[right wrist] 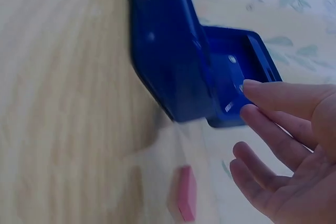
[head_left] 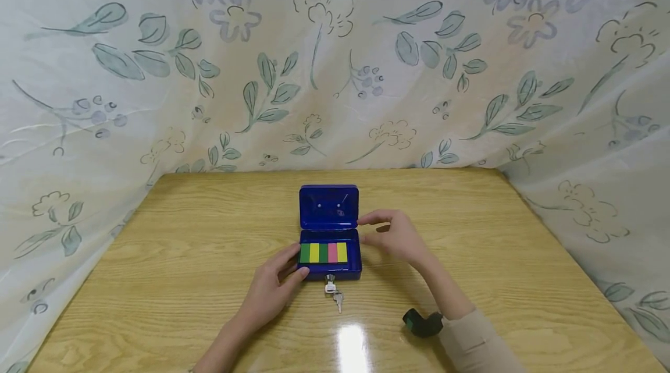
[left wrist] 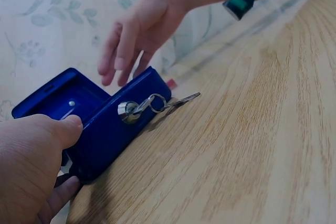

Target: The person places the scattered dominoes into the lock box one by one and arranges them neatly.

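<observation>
A blue metal cash box [head_left: 360, 256] sits on the table with its lid [head_left: 328, 205] raised. Several green, yellow and pink blocks [head_left: 323, 252] lie in a row inside it. From its front lock hangs a ring with keys [head_left: 338, 301]. My left hand [head_left: 272, 286] holds the box's front left corner, thumb at the front rim and fingers along the side. Beside the right side of the box, my right hand [head_left: 395, 236] has its fingers loosely extended and holds nothing. A pink block [right wrist: 187, 192] lies on the table near the right hand; it is hidden in the head view.
The wooden table [head_left: 199, 216] extends around the box. A flowered cloth [head_left: 335, 70] hangs behind and at both sides. On the right wrist is a black strap with a device [head_left: 423, 323].
</observation>
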`<state>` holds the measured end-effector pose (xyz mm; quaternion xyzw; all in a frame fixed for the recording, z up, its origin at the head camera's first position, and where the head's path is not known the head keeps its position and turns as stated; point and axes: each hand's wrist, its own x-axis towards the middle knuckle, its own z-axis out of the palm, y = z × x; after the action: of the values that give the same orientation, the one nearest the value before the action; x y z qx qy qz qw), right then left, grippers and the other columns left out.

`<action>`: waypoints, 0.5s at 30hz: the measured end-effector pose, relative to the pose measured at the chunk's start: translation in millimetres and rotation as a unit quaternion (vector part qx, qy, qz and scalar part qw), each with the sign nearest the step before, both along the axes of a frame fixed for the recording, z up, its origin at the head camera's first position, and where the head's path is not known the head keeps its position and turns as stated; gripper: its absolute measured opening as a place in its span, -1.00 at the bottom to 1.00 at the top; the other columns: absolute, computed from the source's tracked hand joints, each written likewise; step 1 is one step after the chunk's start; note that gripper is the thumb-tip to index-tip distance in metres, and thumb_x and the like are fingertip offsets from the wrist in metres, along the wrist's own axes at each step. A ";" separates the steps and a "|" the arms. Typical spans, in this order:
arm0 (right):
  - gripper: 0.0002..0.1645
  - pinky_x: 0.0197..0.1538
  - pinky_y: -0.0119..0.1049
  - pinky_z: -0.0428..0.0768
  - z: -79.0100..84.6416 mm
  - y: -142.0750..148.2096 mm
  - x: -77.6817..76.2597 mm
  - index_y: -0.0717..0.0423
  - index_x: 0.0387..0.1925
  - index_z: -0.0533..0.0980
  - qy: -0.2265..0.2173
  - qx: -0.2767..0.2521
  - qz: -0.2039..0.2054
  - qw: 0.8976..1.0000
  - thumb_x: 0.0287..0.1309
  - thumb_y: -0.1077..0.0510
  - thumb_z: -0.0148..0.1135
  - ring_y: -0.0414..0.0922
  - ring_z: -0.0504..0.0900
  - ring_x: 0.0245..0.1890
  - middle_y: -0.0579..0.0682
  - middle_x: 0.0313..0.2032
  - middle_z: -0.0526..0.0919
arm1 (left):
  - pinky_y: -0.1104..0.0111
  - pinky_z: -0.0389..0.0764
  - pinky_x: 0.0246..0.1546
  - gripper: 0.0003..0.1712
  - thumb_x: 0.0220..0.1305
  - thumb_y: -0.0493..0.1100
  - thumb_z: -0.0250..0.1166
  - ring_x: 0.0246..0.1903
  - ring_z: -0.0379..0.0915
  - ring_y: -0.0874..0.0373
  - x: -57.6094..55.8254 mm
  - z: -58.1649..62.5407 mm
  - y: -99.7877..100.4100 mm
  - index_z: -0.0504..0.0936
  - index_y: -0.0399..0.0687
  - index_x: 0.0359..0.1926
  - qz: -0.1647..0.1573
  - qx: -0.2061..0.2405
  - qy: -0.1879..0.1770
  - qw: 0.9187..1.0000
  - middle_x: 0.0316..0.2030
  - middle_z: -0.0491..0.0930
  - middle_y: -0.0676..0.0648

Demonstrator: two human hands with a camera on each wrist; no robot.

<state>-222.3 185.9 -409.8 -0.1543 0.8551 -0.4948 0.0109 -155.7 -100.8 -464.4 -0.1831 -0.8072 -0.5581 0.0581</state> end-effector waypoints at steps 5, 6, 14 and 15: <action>-0.63 0.10 -0.05 0.60 -0.5 18.0 -7.0 0.14 -0.07 0.68 -0.014 -0.016 0.005 1.000 0.03 0.24 0.51 0.08 0.50 0.09 0.02 -0.04 0.68 | 0.32 0.54 0.10 -0.39 0.33 -0.26 0.32 0.21 0.41 -0.04 -0.1 0.6 0.0 0.39 -0.28 0.35 0.001 -0.003 -0.002 1.000 0.29 0.39 -0.23; -0.62 0.10 -0.05 0.60 -0.7 21.2 -7.8 0.14 -0.06 0.67 -0.019 -0.016 0.007 1.000 0.02 0.24 0.51 0.08 0.50 0.09 0.03 -0.03 0.68 | 0.31 0.54 0.10 -0.39 0.33 -0.26 0.32 0.20 0.41 -0.06 -0.1 0.6 0.0 0.39 -0.29 0.35 0.000 -0.001 0.001 1.000 0.29 0.39 -0.23; -0.54 0.15 0.04 0.53 -11.4 41.3 -15.9 0.17 0.04 0.63 -0.067 -0.013 0.026 0.997 0.04 0.23 0.50 0.13 0.50 0.10 0.09 0.04 0.64 | 0.35 0.53 0.10 -0.39 0.33 -0.27 0.31 0.22 0.40 -0.03 -0.1 -0.5 -0.7 0.38 -0.27 0.36 -0.002 -0.001 -0.003 1.000 0.30 0.38 -0.21; -0.52 0.16 0.04 0.52 -13.0 42.9 -16.6 0.16 0.04 0.63 -0.072 -0.013 0.027 0.997 0.03 0.23 0.50 0.12 0.50 0.10 0.07 0.04 0.65 | 0.35 0.53 0.10 -0.39 0.33 -0.27 0.31 0.22 0.40 -0.03 -0.2 -0.9 -0.6 0.38 -0.27 0.36 -0.002 -0.001 -0.003 1.000 0.30 0.38 -0.21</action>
<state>-239.0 228.9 -422.8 -0.1413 0.8411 -0.5153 0.0841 -155.9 -101.4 -465.3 -0.1827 -0.8074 -0.5583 0.0547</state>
